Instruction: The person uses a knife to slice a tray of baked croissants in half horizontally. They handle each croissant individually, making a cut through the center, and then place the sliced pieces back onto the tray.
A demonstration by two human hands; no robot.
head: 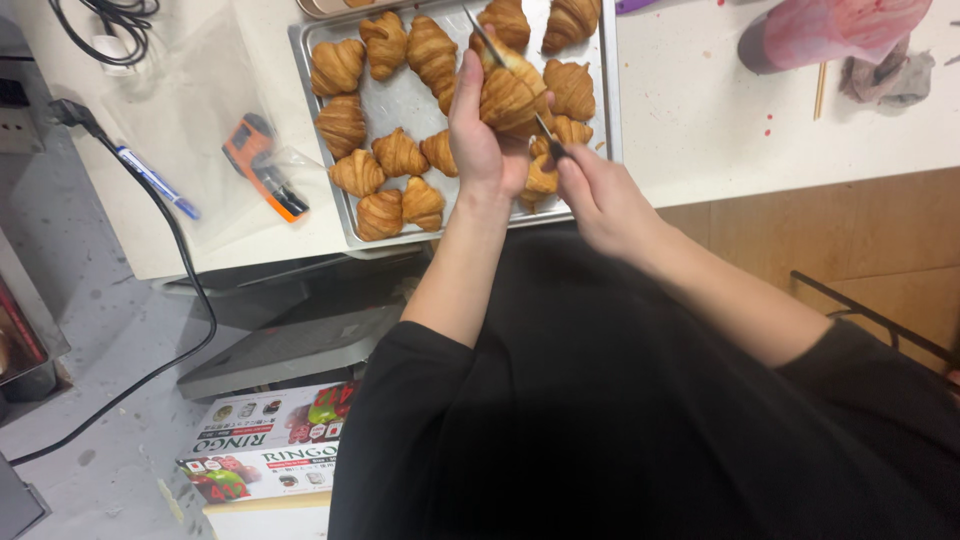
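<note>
My left hand (480, 135) holds a golden croissant (507, 95) above a metal baking tray (400, 100). A long knife (510, 75) is gripped by its dark handle in my right hand (600, 195), and its thin blade cuts into the side of the held croissant. Several other croissants (380, 170) lie on the tray around the hands, some partly hidden behind them.
The tray rests on a white counter (690, 120). To its left lie an orange handheld tool (262, 165), a blue pen (158, 182) and clear plastic bags. A pink piping bag (830, 30) and crumpled cloth sit at the right. A black cable (180, 250) and printed cardboard box (265, 440) are below.
</note>
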